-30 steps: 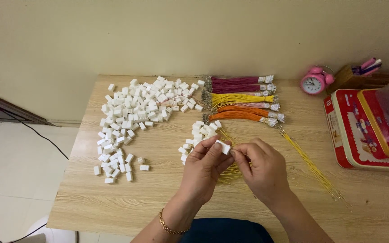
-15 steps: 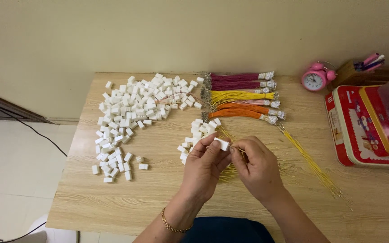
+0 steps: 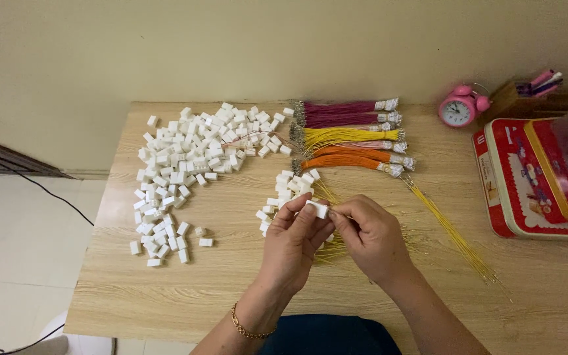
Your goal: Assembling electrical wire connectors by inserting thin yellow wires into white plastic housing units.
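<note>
Large scatter of small white plastic housings, well to the left of and beyond the fingers, spread in a curved band across the wooden table; too many to count, well over a hundred. Small cluster of the same housings, just beyond the left fingertips, roughly fifteen to twenty pieces. Left hand, a gold bracelet at its wrist: thumb and forefinger pressed together on one white housing, which stands at the fingertips between the two hands. Right hand: thumb and forefinger pinched close at the right end of that housing; whether a wire is held there cannot be told. Loose yellow wires, under and to the right of the right fingers, fanned out toward the table edge, uncountable. Wire bundles, beyond the fingers: about six, in maroon, yellow, pink and orange. Pink alarm clock, one, far right and beyond. Red tins, two stacked, well to the right.
</note>
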